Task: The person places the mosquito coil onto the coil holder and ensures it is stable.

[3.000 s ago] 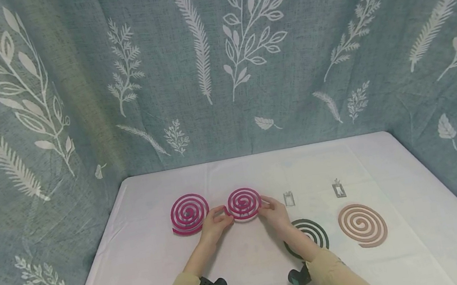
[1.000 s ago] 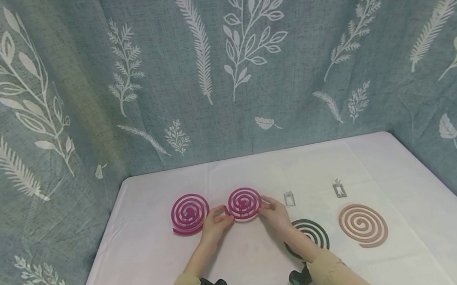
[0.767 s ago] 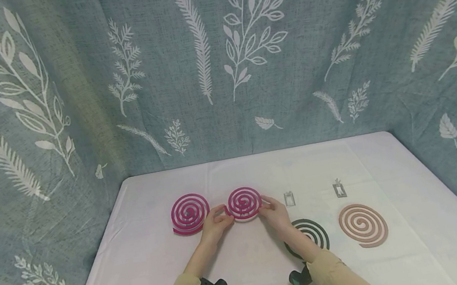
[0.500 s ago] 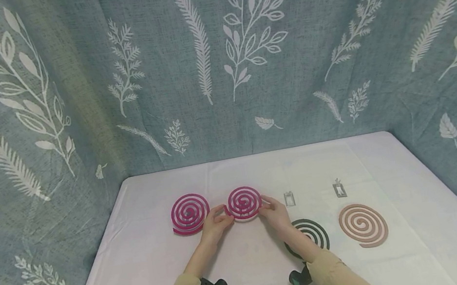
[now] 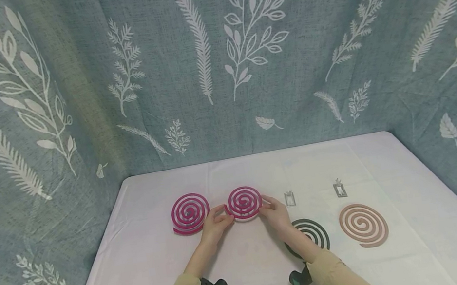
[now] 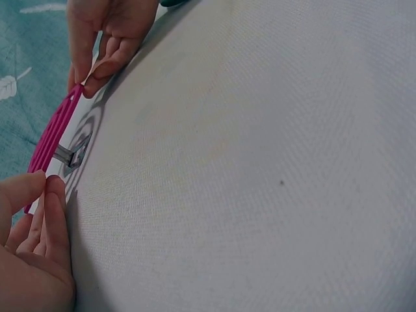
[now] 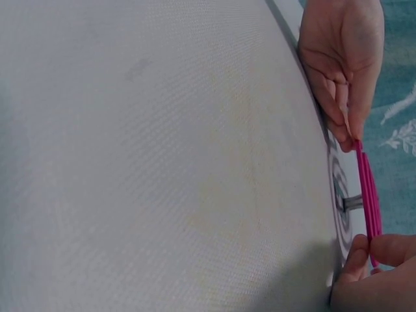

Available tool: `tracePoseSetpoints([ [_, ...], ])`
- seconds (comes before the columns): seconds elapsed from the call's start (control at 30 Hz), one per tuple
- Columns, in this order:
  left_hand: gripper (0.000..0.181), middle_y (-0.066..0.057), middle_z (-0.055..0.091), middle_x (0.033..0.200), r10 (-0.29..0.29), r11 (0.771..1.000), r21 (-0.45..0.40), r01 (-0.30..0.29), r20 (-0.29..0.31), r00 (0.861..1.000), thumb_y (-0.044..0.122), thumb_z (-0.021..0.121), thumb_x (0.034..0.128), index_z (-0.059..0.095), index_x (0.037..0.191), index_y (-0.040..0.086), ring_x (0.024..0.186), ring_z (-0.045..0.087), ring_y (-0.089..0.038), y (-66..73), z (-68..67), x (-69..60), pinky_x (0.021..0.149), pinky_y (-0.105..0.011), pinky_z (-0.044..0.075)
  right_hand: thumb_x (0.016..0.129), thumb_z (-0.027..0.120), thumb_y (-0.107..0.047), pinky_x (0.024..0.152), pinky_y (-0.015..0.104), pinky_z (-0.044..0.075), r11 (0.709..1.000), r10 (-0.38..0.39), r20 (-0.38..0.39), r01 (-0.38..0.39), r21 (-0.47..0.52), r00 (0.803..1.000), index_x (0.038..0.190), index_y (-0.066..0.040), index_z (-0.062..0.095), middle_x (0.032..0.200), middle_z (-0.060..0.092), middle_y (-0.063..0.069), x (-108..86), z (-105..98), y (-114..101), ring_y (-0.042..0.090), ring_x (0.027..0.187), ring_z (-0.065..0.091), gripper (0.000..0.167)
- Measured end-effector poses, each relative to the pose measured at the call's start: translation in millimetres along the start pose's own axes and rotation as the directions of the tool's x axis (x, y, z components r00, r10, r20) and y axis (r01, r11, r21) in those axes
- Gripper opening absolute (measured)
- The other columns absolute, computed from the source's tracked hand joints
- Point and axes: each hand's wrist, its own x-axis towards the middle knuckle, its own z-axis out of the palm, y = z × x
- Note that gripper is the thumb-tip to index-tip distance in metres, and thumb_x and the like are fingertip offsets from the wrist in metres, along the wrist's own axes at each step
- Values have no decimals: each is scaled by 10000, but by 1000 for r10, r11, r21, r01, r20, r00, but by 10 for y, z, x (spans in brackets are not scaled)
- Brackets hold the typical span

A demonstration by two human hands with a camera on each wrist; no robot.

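In the head view, a pink mosquito coil sits between both hands. My left hand pinches its left edge between thumb and fingers. On the opposite edge, my right hand pinches it the same way. The left wrist view shows a small metal stand under the coil's middle, and the coil is raised above the white tablecloth. From the right wrist view, the stand's upright part reaches the coil's underside. A second pink mosquito coil lies just left of my left hand, apparently over another stand.
Right of the hands are two small flat metal stands. A dark green coil lies partly beneath the right forearm. Farther right is a brown coil. A patterned blue-green curtain hangs behind the white table.
The far edge of the held pink mosquito coil has risen very slightly. Both hands keep their hold in the same place.
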Motion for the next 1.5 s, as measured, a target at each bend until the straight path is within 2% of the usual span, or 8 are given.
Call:
tracePoseSetpoints([
  [0.47,533,-197,682,1017,-15,1000,15,15,-7,1000,113,608,902,398,1372,-27,970,652,-266,11,0,-3,1030,-511,406,915,542,-60,1009,468,435,1000,6,-8,-6,10,1000,1382,-34,457,1078,635,175,-7,-6,0,275,1028,602,475],
  [0.7,529,-199,681,1006,-7,1000,9,7,2,1000,113,604,906,399,1372,-31,946,652,-242,13,-5,-7,1017,-501,419,910,543,-49,1017,488,425,1000,-6,-8,6,21,1000,1378,-16,453,1082,637,192,-18,-14,0,306,1045,600,477],
  [0.9,534,-174,687,1004,-25,1000,13,25,-5,1000,115,615,898,409,1372,-17,925,656,-197,2,-6,5,1009,-478,436,911,551,-59,1017,478,428,1000,1,-18,-1,17,1000,1371,-19,463,1098,637,200,-26,-13,-9,315,1056,598,471],
  [1.3,560,-209,673,1025,-8,1000,5,8,4,1000,112,617,899,383,1385,-40,938,649,-216,0,-13,-7,1007,-494,429,922,546,-66,1007,470,440,1000,-10,-8,10,22,1000,1368,4,457,1127,630,225,-33,-12,-1,332,1074,600,460],
  [1.4,554,-212,669,1011,-4,1000,6,4,14,1000,96,610,900,381,1381,-54,928,640,-202,37,-15,-36,1004,-505,424,924,544,-68,1007,468,440,1000,-8,-10,8,26,1000,1367,2,459,1136,627,227,-37,-11,-8,333,1077,600,456],
  [1.5,536,-205,670,991,-8,1000,-3,8,19,1000,70,605,894,393,1367,-67,911,632,-186,142,-15,-110,1001,-510,420,924,545,-73,1007,468,440,1000,-7,-12,7,25,1000,1366,1,460,1136,629,224,-38,-10,-11,332,1077,601,457],
])
